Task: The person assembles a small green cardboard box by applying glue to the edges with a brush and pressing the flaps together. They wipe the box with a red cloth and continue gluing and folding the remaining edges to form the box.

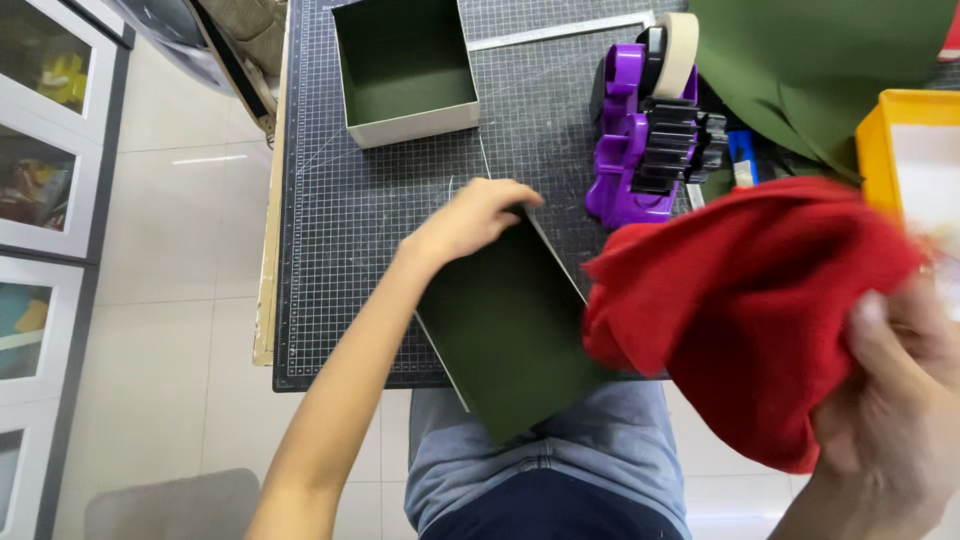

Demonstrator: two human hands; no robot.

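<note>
Gripping the far edge of the green box at frame centre, my left hand has its fingers curled shut on it; my right hand, lower right, clutches the red cloth. Overhanging the worktop, the box could tip into my lap.

Bare cutting mat left of the green box gives passage; the purple tape dispenser and red cloth crowd the right.
</note>
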